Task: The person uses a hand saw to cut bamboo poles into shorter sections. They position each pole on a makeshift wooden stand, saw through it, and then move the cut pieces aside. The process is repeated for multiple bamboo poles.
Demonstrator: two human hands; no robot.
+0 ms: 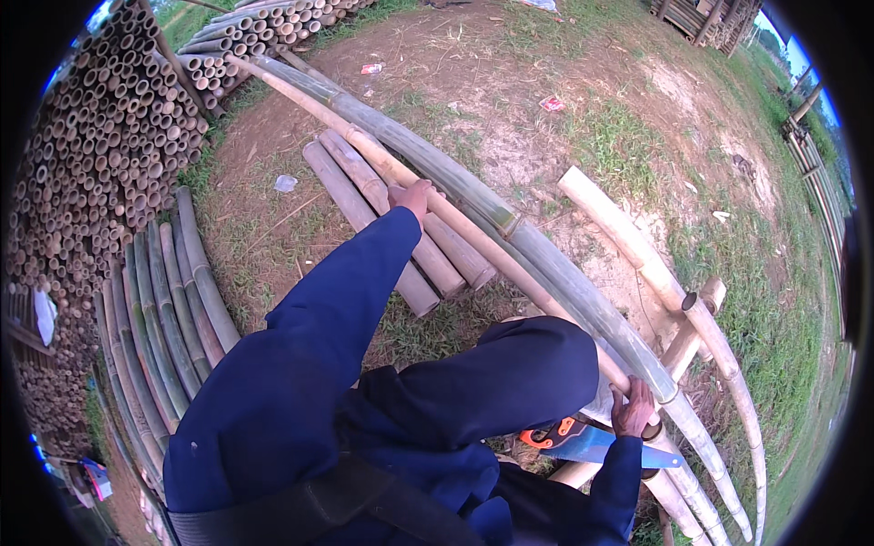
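My left hand (411,197) is wrapped round a long tan bamboo pole (496,250), with the arm stretched out ahead of me. Near that pole's close end, at the right, my right hand (634,411) is closed on it. The pole runs diagonally past my bent knee (555,355). Alongside it lies a thicker grey-green bamboo pole (583,291). Just below my right hand is a handsaw with an orange handle (555,435) and a bluish blade (614,448). The blade lies across the ends of cut bamboo poles (674,496).
Several short bamboo lengths (446,264) lie on the ground beyond my left arm. A crossed bamboo support (696,332) stands at the right, with pale poles (628,237) about it. Large bamboo stacks (109,155) rise at the left, above a row of greenish poles (168,309).
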